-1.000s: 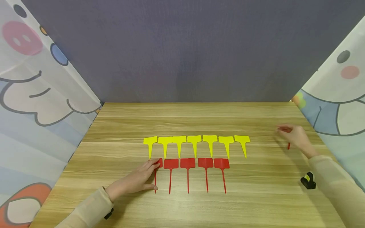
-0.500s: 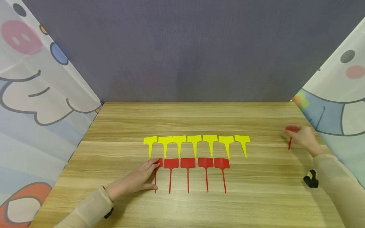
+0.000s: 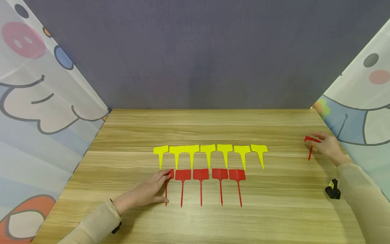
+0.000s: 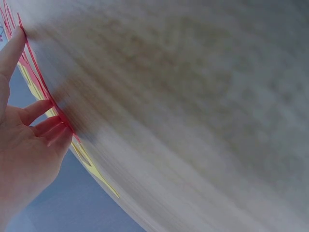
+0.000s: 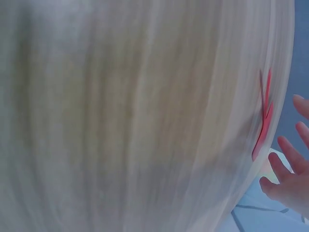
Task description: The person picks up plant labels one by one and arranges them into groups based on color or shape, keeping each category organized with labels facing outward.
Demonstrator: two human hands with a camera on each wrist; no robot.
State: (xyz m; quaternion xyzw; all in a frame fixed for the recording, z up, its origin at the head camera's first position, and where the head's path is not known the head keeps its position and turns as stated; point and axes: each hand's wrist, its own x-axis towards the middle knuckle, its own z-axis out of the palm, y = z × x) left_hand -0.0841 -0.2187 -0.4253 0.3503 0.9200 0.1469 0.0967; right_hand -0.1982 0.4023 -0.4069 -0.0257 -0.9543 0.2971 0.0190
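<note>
My left hand [image 3: 143, 194] rests at the left end of a row of red plant labels [image 3: 200, 174]. Its fingertips lie over the head of the leftmost red label [image 3: 172, 174], covering part of it, and the thumb touches the lower stem. Those fingers [image 4: 43, 126] reach out flat along it in the left wrist view. At the far right, my right hand [image 3: 328, 147] is beside a separate red plant label [image 3: 310, 153], whose head overlaps the fingertips in the head view. The right wrist view shows spread fingers [image 5: 288, 154] apart from that red label [image 5: 263, 131].
Behind the red row runs a row of yellow T-shaped plant labels [image 3: 208, 149] on the wooden table [image 3: 213, 223]. A grey panel [image 3: 207, 54] rises at the back edge. Cartoon-printed fabric [image 3: 24, 142] hangs at both sides. Black wrist gear [image 3: 333, 190] shows beneath the right sleeve.
My right hand has shifted right and its fingers have parted from the red plant label, which now shows more fully at the far right. The left hand and both rows stay put.
</note>
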